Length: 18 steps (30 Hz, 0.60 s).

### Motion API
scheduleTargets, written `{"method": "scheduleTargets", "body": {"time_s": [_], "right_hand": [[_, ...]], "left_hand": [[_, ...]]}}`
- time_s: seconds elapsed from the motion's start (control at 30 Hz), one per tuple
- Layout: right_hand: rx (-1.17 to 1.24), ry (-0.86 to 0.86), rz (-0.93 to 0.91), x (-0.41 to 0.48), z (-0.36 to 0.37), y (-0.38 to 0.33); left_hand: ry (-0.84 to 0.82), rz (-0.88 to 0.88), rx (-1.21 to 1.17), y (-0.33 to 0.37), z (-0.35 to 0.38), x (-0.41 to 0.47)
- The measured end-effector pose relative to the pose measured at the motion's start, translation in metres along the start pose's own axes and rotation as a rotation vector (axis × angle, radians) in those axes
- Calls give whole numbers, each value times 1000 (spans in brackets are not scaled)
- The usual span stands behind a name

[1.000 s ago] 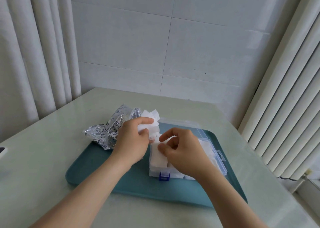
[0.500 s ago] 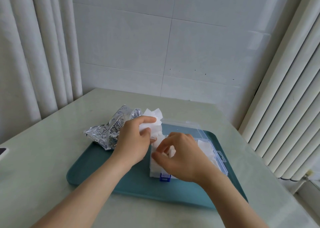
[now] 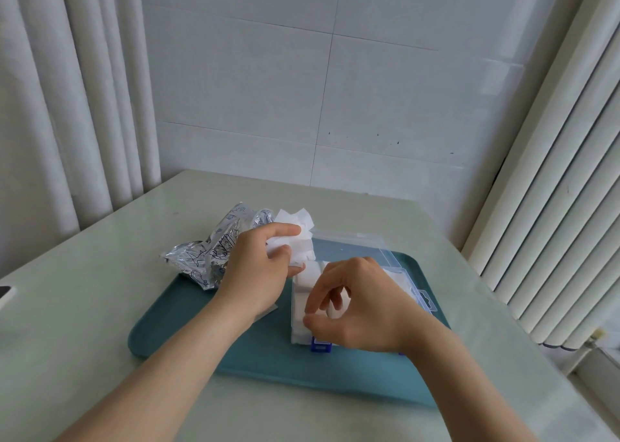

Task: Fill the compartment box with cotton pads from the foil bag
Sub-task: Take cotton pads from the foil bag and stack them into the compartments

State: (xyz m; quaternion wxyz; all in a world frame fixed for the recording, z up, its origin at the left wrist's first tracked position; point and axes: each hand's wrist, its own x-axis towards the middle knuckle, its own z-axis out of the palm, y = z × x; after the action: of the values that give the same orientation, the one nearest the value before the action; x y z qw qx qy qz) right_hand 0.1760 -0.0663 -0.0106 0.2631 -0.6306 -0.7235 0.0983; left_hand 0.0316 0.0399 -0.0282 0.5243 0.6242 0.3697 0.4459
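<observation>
left hand [image 3: 258, 270] grips cotton pads [image 3: 297, 223]; right hand [image 3: 362, 304] curled over compartment box [image 3: 421, 295]

The right hand [image 3: 362, 310] covers the near cells of the clear plastic compartment box [image 3: 417, 292]; the left hand [image 3: 258, 270], gripping white cotton pads [image 3: 295, 220], crowds its far-left corner. A crumpled silver foil bag [image 3: 208, 257] blocks the far-left of the teal tray [image 3: 201, 337], whose near-left stretch lies open.

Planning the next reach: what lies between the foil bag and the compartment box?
Head view: the left hand, holding a bunch of cotton pads, over the teal tray.
</observation>
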Motion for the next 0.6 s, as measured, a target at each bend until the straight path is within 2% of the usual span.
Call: {"method": "scheduleTargets", "body": {"time_s": [0.13, 0.43, 0.6], "right_hand": [[-40, -62, -2, 1, 2, 1], [19, -32, 18, 0, -4, -1], [-102, -126, 9, -3, -5, -8]], "left_hand": [[6, -21, -28, 1, 0, 0], [3, -30, -21, 3, 1, -2], [3, -24, -11, 4, 1, -3]]}}
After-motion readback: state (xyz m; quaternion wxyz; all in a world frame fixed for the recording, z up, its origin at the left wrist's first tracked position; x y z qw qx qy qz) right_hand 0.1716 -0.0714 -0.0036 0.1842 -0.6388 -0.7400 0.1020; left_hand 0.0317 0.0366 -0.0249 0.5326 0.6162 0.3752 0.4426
